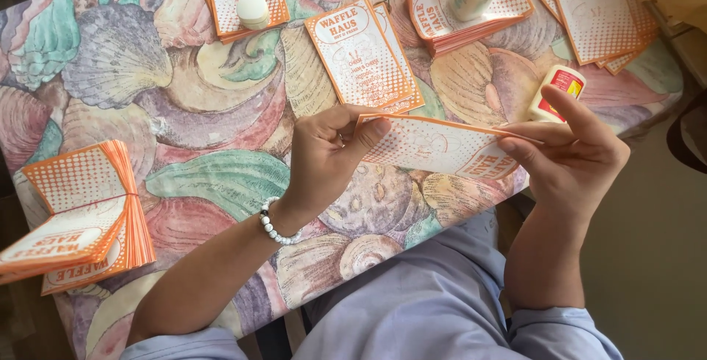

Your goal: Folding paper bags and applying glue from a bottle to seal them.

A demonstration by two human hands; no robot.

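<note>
Hands, left [324, 155] and right [571, 155], pinch card [434, 146] ends above table edge [471, 205].

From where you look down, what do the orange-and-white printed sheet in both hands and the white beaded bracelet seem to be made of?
The orange-and-white printed sheet looks like thin matte paper or light card: it bows slightly between the left hand and right hand. The white beaded bracelet seems to be glossy plastic or ceramic beads, perhaps pearl-like; the look leaves it open.

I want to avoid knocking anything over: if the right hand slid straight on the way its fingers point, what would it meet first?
The right hand points up-left along the orange-and-white printed card it holds. Beyond that, likely the small stack of orange-and-white cards lying on the shell-patterned tablecloth, though depth is unclear.
</note>
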